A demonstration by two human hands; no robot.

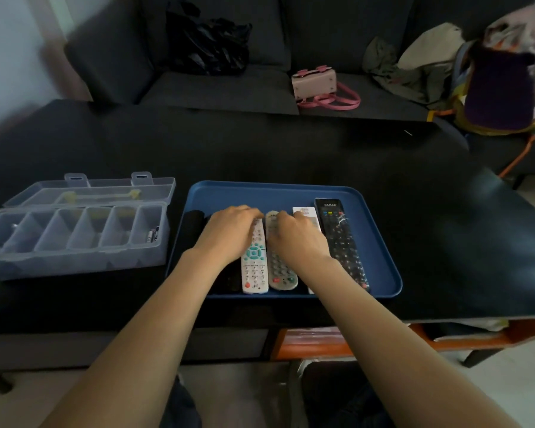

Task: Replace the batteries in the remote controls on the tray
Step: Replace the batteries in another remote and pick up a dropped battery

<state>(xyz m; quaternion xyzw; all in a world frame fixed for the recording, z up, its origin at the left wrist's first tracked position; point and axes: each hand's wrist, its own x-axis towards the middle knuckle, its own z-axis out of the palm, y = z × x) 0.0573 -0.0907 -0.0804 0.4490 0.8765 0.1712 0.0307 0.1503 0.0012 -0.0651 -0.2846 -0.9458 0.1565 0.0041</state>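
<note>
Both hands sit knuckles-up on the remotes, left hand [229, 230] over the white remote [254, 267], right hand [297, 239] over the grey remote [280, 270]; honestly can't tell whether either grip is pinching anything. Black matte surface [291, 149], blue smooth-rimmed tray [380, 242] at center, clear plastic organizer box [74, 230] at 9 o'clock. I'd lift one remote cleanly, flip it, then slide the cover.

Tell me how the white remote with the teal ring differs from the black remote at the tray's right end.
The white remote is pale with coloured buttons; the black remote is dark. The white one is shorter, the black one reaches farther back. The left hand covers the white one's top; the black one lies untouched. Both lie face up, lengthwise on the blue tray.
</note>
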